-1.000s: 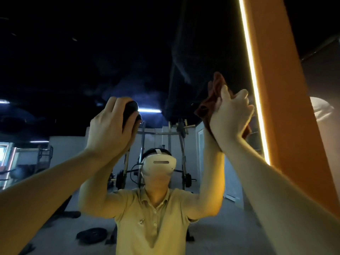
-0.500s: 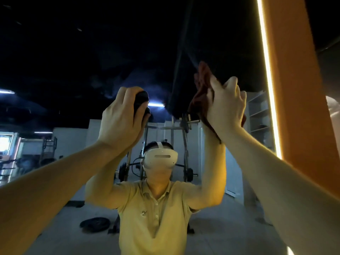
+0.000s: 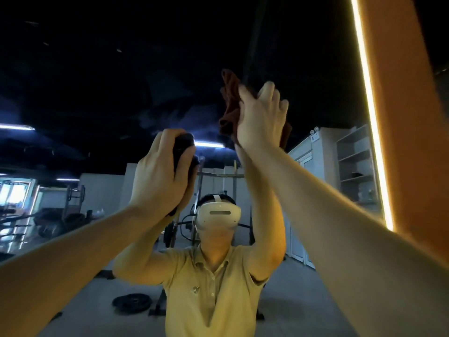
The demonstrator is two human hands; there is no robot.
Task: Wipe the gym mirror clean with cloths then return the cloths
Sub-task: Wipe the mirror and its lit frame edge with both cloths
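Black-looking fabric is seen left of centre: a dark cloth (image 3: 185, 149), bunched into a wad, is gripped in the curled fingers of the left hand (image 3: 158, 181) and held against the mirror (image 3: 97, 69). Because so little of the wad is offered to the glass, streaks are likely to be left, and the glass could be smeared by bare fingertips if the wad is rolled.

To the right and higher up, a red-brown cloth (image 3: 229, 105) is pressed to the mirror under the right hand (image 3: 261, 120), whose fingers are spread and nearly straight, not closed round it. The cloth is judged to be kept there by pressure alone; if the palm is eased at full overhead reach, it may be dropped. Its loose folds could also be dragged unevenly.

Further right, the light strip (image 3: 366, 113) beside the orange frame (image 3: 401, 142) may be struck if the stroke is carried too wide. In the dim room, missed marks may go unnoticed.
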